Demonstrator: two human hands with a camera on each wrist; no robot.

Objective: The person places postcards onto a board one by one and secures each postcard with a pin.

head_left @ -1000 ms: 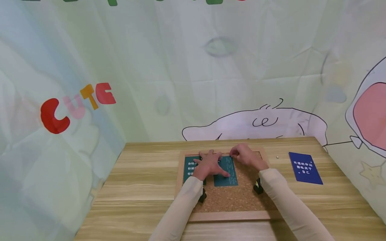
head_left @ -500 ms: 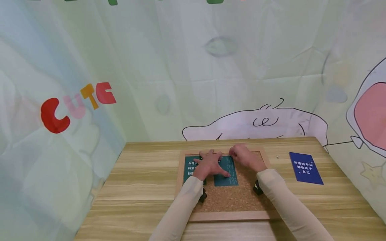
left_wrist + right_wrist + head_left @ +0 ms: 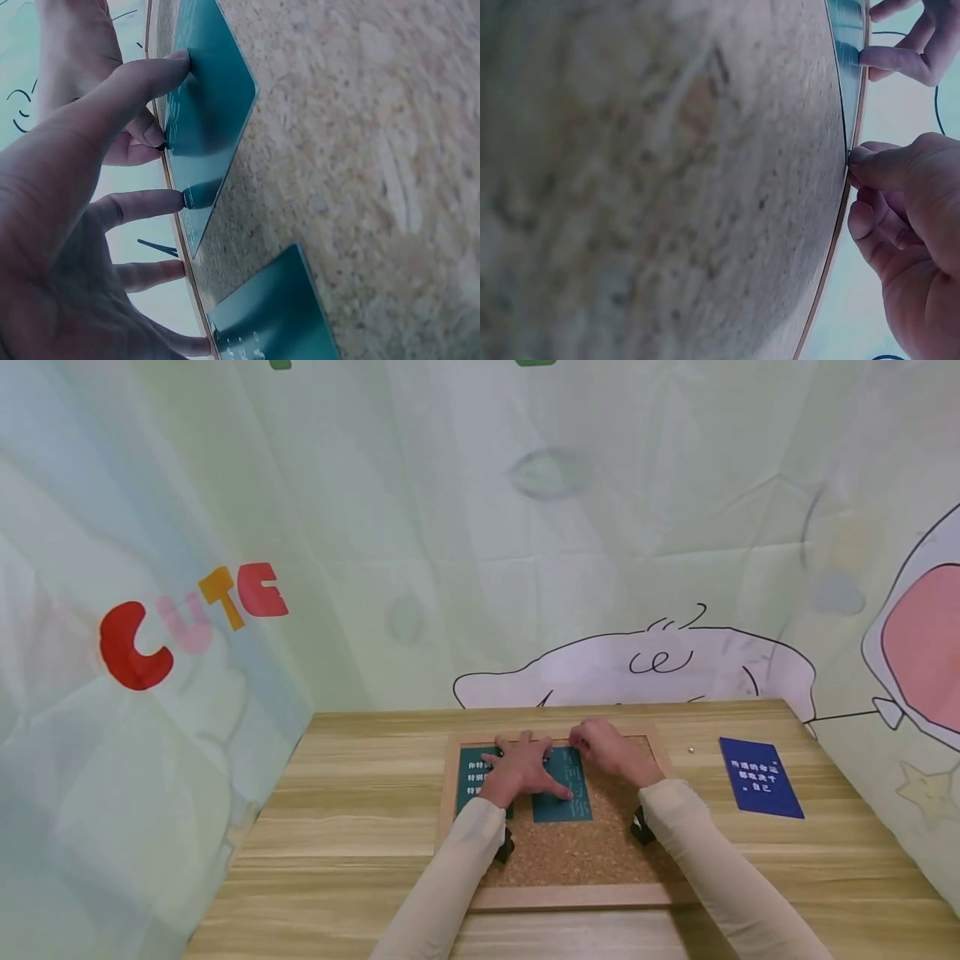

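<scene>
On the cork board (image 3: 570, 856), two teal cards with white writing lie side by side. My left hand (image 3: 517, 770) is spread over them, its thumb resting on the right-hand card (image 3: 558, 807) and its other fingers reaching to the top edges. The left-hand card (image 3: 474, 777) is partly covered by that hand. At the right card's upper right corner my right hand (image 3: 606, 750) pinches a small push pin, which the fingertips mostly hide. The left wrist view shows a dark speck at these fingertips (image 3: 156, 136), against the card's edge.
To the right on the wooden table (image 3: 360, 827) lies a blue card (image 3: 761, 778) with white writing. A tiny silvery piece (image 3: 692, 750) sits between it and the board. A printed curtain (image 3: 420, 543) hangs behind the table.
My right hand has turned slightly and shifted a little left at the card's corner. The left hand stays in place.
</scene>
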